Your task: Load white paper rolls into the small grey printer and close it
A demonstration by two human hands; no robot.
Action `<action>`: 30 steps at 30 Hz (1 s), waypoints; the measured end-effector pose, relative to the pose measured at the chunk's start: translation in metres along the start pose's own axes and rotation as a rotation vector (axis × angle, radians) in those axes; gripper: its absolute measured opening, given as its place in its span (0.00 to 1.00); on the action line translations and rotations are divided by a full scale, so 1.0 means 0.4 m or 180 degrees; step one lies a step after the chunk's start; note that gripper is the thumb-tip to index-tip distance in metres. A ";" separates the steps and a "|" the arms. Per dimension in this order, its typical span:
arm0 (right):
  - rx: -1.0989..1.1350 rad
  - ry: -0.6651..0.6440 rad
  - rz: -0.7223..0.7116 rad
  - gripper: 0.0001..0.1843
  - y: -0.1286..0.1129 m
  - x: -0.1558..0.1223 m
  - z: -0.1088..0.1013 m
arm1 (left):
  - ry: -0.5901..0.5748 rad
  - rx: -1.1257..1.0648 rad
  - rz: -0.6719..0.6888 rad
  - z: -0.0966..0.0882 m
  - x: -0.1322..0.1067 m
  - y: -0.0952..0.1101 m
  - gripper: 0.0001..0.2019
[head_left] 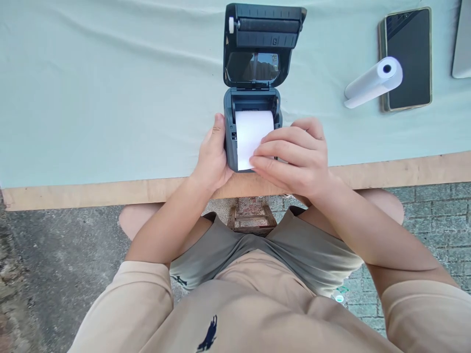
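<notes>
A small grey printer (230, 142) stands near the table's front edge with its black lid (262, 44) swung open toward the back. A white paper roll sits in its bay, and a strip of paper (250, 135) runs forward over the body. My left hand (212, 157) grips the printer's left side, thumb along the edge. My right hand (296, 157) lies over the right front of the printer, its fingertips pressed on the paper strip's lower end.
A spare white paper roll (372, 82) lies at the back right, resting partly on a dark phone (408, 59). A grey device edge (462, 44) shows at the far right. The table (91, 98) wears a pale green cloth. Its wooden front edge (73, 193) runs below.
</notes>
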State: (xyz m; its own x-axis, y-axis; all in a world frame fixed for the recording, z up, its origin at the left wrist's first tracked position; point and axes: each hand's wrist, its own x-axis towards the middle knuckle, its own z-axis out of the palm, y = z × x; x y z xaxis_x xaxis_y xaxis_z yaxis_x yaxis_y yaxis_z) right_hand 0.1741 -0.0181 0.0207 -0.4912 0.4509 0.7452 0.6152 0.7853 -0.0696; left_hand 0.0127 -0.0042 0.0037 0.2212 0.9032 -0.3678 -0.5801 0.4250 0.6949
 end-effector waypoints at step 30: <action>0.1533 0.0357 0.1705 0.22 0.091 0.059 -0.004 | -0.0805 0.0661 0.0302 -0.054 0.012 -0.007 0.29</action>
State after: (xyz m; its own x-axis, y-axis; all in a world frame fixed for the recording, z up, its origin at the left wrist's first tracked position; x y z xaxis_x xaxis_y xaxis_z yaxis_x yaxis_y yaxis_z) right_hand 0.1860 0.0206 0.0369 -0.1168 0.7999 0.5887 0.4011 0.5802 -0.7088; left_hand -0.0014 -0.0024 -0.0132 0.3765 0.9144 -0.1486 -0.4411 0.3180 0.8392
